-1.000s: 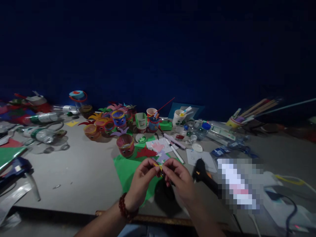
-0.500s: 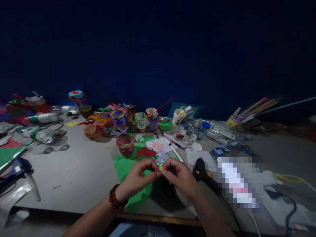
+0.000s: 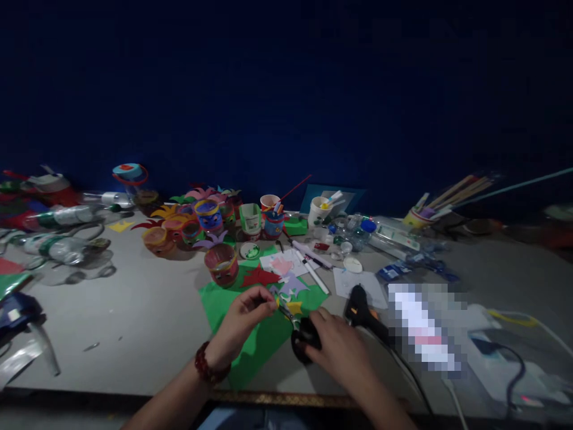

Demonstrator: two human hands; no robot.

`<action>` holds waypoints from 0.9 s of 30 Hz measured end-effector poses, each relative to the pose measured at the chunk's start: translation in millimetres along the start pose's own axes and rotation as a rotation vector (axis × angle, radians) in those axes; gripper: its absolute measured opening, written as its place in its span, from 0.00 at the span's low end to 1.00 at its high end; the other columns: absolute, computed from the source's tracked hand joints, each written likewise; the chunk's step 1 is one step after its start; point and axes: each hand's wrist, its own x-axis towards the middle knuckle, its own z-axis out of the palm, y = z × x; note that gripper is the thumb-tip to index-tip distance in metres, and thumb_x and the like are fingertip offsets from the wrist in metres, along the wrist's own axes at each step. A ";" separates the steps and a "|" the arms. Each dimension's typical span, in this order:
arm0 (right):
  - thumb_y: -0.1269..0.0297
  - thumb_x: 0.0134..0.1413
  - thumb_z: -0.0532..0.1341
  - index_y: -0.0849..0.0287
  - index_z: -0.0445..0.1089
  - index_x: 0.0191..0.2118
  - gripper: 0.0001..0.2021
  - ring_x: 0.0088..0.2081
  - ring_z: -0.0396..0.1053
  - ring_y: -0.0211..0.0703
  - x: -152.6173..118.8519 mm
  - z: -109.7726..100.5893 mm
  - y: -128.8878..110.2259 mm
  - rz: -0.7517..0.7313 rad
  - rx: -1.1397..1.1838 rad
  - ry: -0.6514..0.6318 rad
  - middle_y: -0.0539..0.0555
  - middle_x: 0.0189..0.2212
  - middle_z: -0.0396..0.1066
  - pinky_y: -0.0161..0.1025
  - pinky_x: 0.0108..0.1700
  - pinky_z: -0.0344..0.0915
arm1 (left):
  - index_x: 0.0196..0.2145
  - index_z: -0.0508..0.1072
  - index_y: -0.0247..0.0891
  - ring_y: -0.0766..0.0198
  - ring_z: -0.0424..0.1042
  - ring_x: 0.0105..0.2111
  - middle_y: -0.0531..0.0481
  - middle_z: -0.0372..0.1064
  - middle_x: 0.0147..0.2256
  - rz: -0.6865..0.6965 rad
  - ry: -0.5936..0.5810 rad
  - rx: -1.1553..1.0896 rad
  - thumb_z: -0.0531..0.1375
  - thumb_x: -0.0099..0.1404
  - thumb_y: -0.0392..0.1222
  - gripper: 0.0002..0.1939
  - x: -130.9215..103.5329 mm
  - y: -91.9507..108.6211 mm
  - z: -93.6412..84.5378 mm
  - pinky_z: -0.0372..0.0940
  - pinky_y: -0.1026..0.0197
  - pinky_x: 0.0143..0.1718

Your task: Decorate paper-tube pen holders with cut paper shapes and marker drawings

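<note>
My left hand (image 3: 248,319), with a red bead bracelet at the wrist, is closed in a pinch. A small bit of yellow paper (image 3: 277,303) shows at its fingertips. My right hand (image 3: 335,340) is closed around the black handles of the scissors (image 3: 305,340), which lie on the table, blades pointing at the left hand's fingertips. Beside the blades is a larger yellow paper scrap (image 3: 294,307). Under the hands spreads a green paper sheet (image 3: 250,352). Just beyond lie a red paper cutout (image 3: 260,276) and a purple paper cutout (image 3: 293,285).
A decorated cup (image 3: 221,266) stands past the green sheet, with several similar cups behind it. Right of my right hand lies a black glue gun (image 3: 362,307) with its cord. Plastic bottles (image 3: 58,246) lie at left; a white marker (image 3: 312,272) rests at centre.
My right hand has left the fingertips of my left hand and moved down onto the scissors. My left hand has shifted slightly left, still pinching. The view has turned a little to the right.
</note>
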 end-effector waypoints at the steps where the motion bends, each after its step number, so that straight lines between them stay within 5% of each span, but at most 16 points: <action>1: 0.65 0.51 0.63 0.58 0.71 0.41 0.10 0.42 0.74 0.59 1.0 -0.1 -1.7 0.009 -0.016 -0.008 0.60 0.41 0.76 0.43 0.37 0.64 | 0.28 0.72 0.36 0.67 0.63 0.30 0.54 0.67 0.27 0.008 0.015 -0.007 0.67 0.58 0.42 0.09 0.8 -1.5 -0.3 0.58 0.66 0.34; 8: 0.65 0.52 0.60 0.55 0.70 0.31 0.03 0.33 0.74 0.48 5.3 -12.3 15.8 0.028 0.296 -0.037 0.53 0.29 0.76 0.37 0.32 0.60 | 0.29 0.72 0.37 0.67 0.64 0.30 0.54 0.67 0.27 0.037 0.090 -0.057 0.65 0.59 0.39 0.06 0.7 -1.3 -1.5 0.59 0.66 0.35; 13: 0.56 0.52 0.60 0.54 0.66 0.34 0.09 0.26 0.71 0.41 1.0 6.6 25.2 0.034 1.079 -0.118 0.47 0.25 0.71 0.35 0.30 0.63 | 0.28 0.71 0.37 0.66 0.65 0.33 0.53 0.68 0.32 0.089 0.096 -0.119 0.65 0.59 0.37 0.05 1.6 -1.0 4.8 0.60 0.66 0.37; 19: 0.47 0.31 0.73 0.54 0.68 0.34 0.25 0.22 0.66 0.39 -8.3 35.0 -4.8 0.226 1.564 -0.018 0.48 0.23 0.71 0.37 0.28 0.64 | 0.28 0.70 0.37 0.64 0.67 0.36 0.49 0.70 0.38 0.128 0.053 -0.109 0.64 0.61 0.38 0.06 -0.9 1.6 14.5 0.61 0.63 0.41; 27: 0.36 0.40 0.67 0.58 0.66 0.25 0.26 0.20 0.57 0.34 -17.1 44.3 -14.1 0.118 1.434 -0.048 0.46 0.18 0.64 0.33 0.24 0.58 | 0.29 0.70 0.37 0.65 0.68 0.33 0.51 0.69 0.34 0.110 -0.038 -0.198 0.64 0.62 0.38 0.07 -2.9 0.3 22.2 0.64 0.62 0.39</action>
